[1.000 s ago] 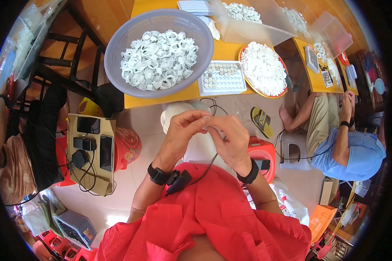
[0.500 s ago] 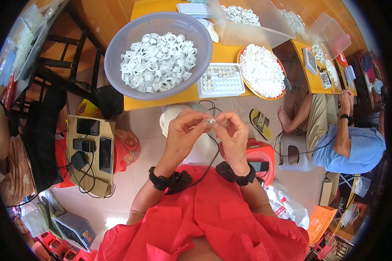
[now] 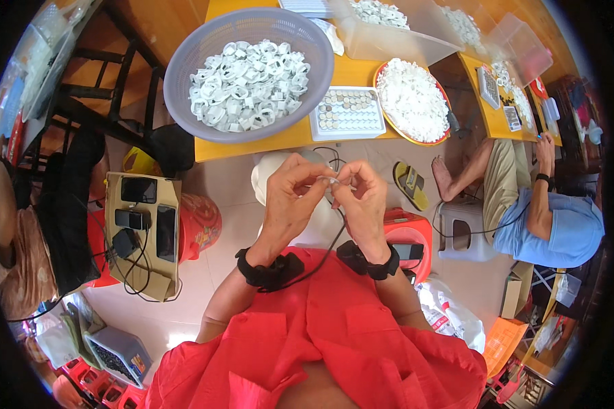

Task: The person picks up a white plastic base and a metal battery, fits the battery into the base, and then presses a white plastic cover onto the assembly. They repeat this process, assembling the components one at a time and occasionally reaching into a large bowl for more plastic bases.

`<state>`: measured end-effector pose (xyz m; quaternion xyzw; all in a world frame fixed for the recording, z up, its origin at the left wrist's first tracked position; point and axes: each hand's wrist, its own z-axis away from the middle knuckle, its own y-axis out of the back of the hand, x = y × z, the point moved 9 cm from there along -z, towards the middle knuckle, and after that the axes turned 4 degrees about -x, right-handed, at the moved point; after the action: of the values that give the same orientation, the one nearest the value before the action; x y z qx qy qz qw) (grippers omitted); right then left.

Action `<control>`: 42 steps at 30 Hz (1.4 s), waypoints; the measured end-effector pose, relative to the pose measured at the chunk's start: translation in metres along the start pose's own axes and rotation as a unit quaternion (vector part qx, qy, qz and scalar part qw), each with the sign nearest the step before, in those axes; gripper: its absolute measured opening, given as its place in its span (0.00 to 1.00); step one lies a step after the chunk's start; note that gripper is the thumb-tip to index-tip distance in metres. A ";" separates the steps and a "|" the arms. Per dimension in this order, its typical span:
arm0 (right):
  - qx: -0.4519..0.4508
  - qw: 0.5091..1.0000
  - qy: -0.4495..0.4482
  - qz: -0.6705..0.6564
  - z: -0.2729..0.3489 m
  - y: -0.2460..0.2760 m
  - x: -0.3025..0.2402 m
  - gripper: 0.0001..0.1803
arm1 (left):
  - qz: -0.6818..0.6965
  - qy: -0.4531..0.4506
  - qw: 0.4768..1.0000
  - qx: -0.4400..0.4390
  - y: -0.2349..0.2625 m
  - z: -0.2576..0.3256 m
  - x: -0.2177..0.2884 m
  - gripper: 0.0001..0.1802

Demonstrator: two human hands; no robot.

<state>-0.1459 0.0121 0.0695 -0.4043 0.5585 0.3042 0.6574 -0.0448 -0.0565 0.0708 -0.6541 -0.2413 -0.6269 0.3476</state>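
Note:
My left hand (image 3: pixel 291 195) and my right hand (image 3: pixel 361 203) meet over my lap, fingertips pinched together on a small white plastic piece (image 3: pixel 329 180). Fingers cover most of the piece, so its exact shape is hidden. Beyond them on the yellow table (image 3: pixel 252 144) stands a large grey-purple basket (image 3: pixel 177 88) heaped with white ring-shaped plastic parts (image 3: pixel 249 85). Right of it lies a white tray (image 3: pixel 348 135) with rows of small round metallic discs (image 3: pixel 351 100). A red-rimmed round plate (image 3: pixel 445 102) piled with small white parts (image 3: pixel 413 99) is beside the tray.
A translucent bin (image 3: pixel 396 44) stands at the table's back. To my left, a cardboard box (image 3: pixel 119 262) holds phones and cables. A red stool (image 3: pixel 409 225) is by my right forearm, a slipper (image 3: pixel 411 185) beyond it. A person in blue (image 3: pixel 556 225) sits at right, another person (image 3: pixel 27 259) at left.
My joined hands have come slightly nearer together and up around the white piece, which is now more covered by fingers. The view has shifted a little; the piece stays held.

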 end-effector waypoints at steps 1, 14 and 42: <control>0.000 1.000 0.000 0.000 0.000 -0.001 0.000 0.05 | 0.000 -0.002 1.000 -0.003 0.000 0.000 -0.001 0.10; 0.007 1.000 0.016 -0.014 0.004 0.001 0.002 0.06 | -0.010 -0.025 1.000 0.009 -0.004 0.004 -0.002 0.07; 0.058 0.943 0.164 0.282 0.008 -0.002 -0.044 0.05 | -0.372 -0.185 0.910 -0.006 -0.013 0.006 0.043 0.15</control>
<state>-0.1490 0.0205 0.1138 -0.2355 0.7664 0.3737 0.4664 -0.0464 -0.0485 0.1158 -0.6231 -0.5233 -0.5803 0.0348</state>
